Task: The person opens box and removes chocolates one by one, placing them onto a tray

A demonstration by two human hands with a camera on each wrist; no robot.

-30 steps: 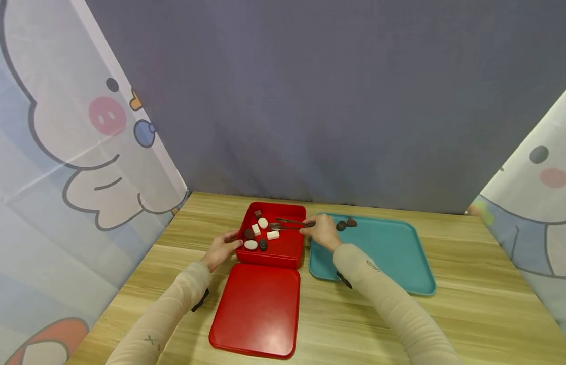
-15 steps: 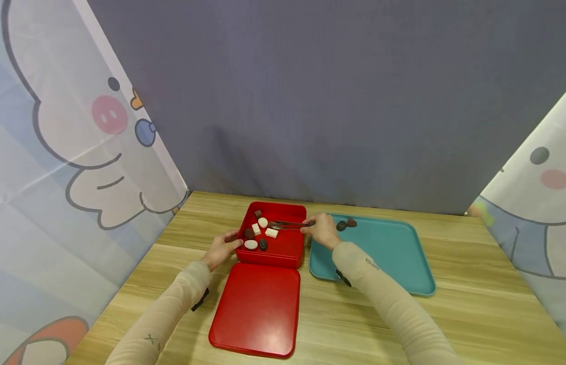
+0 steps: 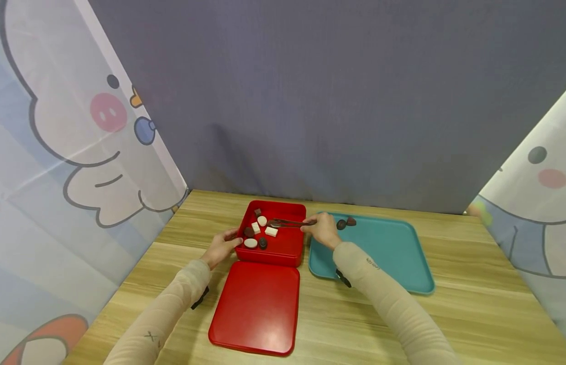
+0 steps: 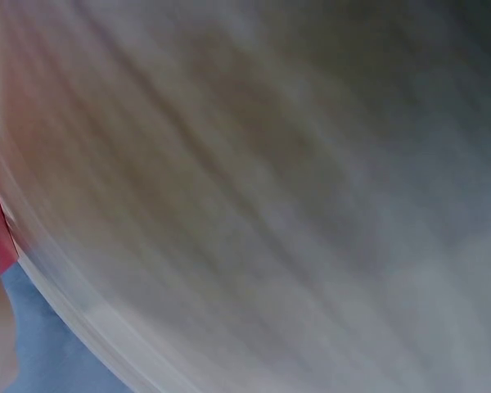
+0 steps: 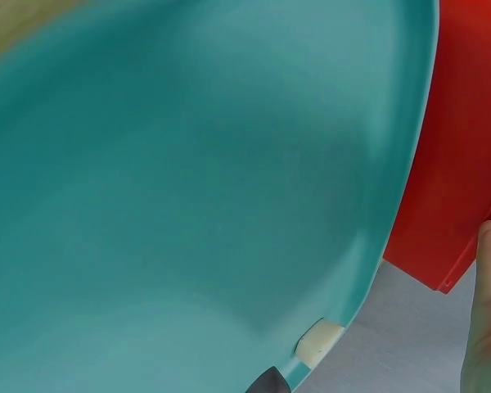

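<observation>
The person's right hand (image 3: pixel 321 230) pinches a pair of metal tongs (image 3: pixel 289 223) by their handle end, just right of the open red box (image 3: pixel 287 248), and the tips reach left over the box's interior toward the white and brown chocolates (image 3: pixel 260 232) clustered in its left half. The tips look close together near a round white piece (image 3: pixel 262 221), but the head view is too small to tell whether they hold anything. The left hand (image 3: pixel 221 247) grips the box's left wall, fingers curled over the rim, steadying it. The step in hand seems to be picking a piece out of the box with the tongs; the next move likely calls for closing the tips squarely on one small piece and lifting it clear of the box's right wall without knocking its neighbours. Right of the box, touching or nearly so, lies a teal tray (image 3: pixel 392 253) with two brown chocolates (image 3: pixel 346 223) at its far left corner. The red lid (image 3: pixel 257 306) lies flat just in front of the box on the wooden table (image 3: pixel 470 304). Behind stand a grey backdrop and cartoon-printed curtains at either side. The box wall is the only thing between the pieces and the tray. The left wrist view is blurred beyond use; the right wrist view shows only tray, red plastic and a fingertip (image 5: pixel 487 327).
</observation>
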